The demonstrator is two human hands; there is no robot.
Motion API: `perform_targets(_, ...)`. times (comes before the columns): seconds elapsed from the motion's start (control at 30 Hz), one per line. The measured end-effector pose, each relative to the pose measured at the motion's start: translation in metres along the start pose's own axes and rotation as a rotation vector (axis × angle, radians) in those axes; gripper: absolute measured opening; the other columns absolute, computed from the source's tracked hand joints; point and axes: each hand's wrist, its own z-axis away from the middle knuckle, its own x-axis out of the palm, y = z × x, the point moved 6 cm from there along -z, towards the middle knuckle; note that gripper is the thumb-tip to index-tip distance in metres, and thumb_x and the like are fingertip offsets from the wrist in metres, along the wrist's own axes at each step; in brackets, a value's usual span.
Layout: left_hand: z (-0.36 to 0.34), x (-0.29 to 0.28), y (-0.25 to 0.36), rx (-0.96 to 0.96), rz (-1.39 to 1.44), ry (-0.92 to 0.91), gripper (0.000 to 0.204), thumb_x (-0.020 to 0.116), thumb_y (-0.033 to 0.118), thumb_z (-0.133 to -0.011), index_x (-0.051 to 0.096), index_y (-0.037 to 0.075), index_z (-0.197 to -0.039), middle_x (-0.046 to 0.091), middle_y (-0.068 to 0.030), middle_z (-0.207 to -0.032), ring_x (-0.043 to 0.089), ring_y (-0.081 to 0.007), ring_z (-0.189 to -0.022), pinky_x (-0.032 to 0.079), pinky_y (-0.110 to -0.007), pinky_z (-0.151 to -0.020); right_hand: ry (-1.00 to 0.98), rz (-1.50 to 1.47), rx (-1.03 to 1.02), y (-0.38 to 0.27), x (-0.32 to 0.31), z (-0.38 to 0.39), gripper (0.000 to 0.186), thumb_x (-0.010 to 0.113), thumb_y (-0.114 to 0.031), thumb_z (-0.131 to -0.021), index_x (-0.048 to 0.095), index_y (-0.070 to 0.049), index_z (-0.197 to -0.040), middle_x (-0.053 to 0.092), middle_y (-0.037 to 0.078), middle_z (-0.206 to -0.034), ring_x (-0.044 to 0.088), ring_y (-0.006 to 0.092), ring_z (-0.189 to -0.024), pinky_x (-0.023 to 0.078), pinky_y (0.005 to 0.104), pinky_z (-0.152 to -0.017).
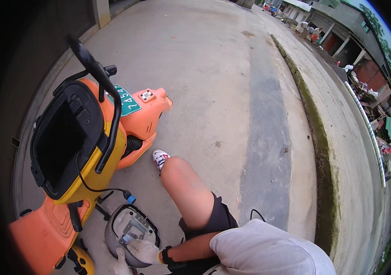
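Note:
A rounded grey shell with a black rim lies hollow side up on the concrete, perhaps the scooter's upturned seat. Metal fittings and a small bluish part show inside it. My right hand, in a white glove, reaches over the rim into the hollow. Its fingers bend beside the bluish part; what they grip is too small to make out. At the shell's near left edge, my gloved left hand closes on the rim, partly cut off by the picture's lower edge. A black cable with a blue connector hangs just beyond.
An orange and yellow scooter stands at the left with its black compartment uncovered. Its handle juts up beside it. My bent right leg is close by. A mossy kerb runs along the right, with rubble farther out.

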Motion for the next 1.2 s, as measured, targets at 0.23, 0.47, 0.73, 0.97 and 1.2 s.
perform_targets(0.23,0.036,0.134,0.092,0.101,-0.487,-0.037,0.079,0.072,0.014,-0.090,0.033,0.005,-0.158,0.049,-0.0183,-0.149,0.050,-0.0273,-0.133,0.039,-0.034,-0.112,0.232,0.077,0.085,0.025,-0.055,-0.010,0.027,0.054,-0.025,-0.101,0.064,-0.007,-0.120,0.068,0.024,-0.109,0.065,0.0439,-0.102,0.052,0.0481,-0.086)
perform_targets(0.47,0.042,0.120,0.090,-0.087,-0.395,-0.019,0.081,0.071,0.015,-0.089,0.031,0.005,-0.158,0.047,-0.0187,-0.150,0.050,-0.0244,-0.133,0.041,-0.034,-0.110,0.145,0.043,0.207,0.066,-0.015,-0.016,0.027,0.050,-0.026,-0.103,0.064,-0.005,-0.114,0.070,0.021,-0.099,0.069,0.0389,-0.084,0.055,0.0450,-0.076)
perform_targets(0.73,0.031,0.112,0.077,0.073,-0.358,-0.059,0.080,0.069,0.014,-0.089,0.031,0.004,-0.158,0.040,-0.0191,-0.155,0.044,-0.0274,-0.138,0.034,-0.035,-0.116,-0.014,-0.454,0.598,0.082,0.006,-0.013,0.034,0.048,-0.033,-0.101,0.066,-0.006,-0.109,0.068,0.017,-0.083,0.067,0.0274,-0.064,0.054,0.0417,-0.062)
perform_targets(0.97,0.032,0.106,0.076,0.114,-0.402,-0.035,0.079,0.070,0.015,-0.089,0.032,0.002,-0.157,0.036,-0.0209,-0.158,0.037,-0.0291,-0.144,0.030,-0.036,-0.119,-0.139,-0.729,0.842,0.047,-0.006,-0.010,0.033,0.043,-0.038,-0.107,0.060,-0.011,-0.099,0.054,0.000,-0.072,0.049,0.0115,-0.053,0.042,0.0293,-0.046)
perform_targets(1.2,0.038,0.116,0.087,0.039,-0.337,-0.060,0.077,0.071,0.016,-0.089,0.035,-0.001,-0.154,0.036,-0.0221,-0.158,0.036,-0.0312,-0.146,0.027,-0.037,-0.120,-0.256,-0.485,0.893,0.064,-0.001,-0.012,0.059,0.037,-0.055,-0.105,0.062,-0.006,-0.084,0.057,0.006,-0.063,0.058,0.0194,-0.052,0.048,0.0369,-0.049)
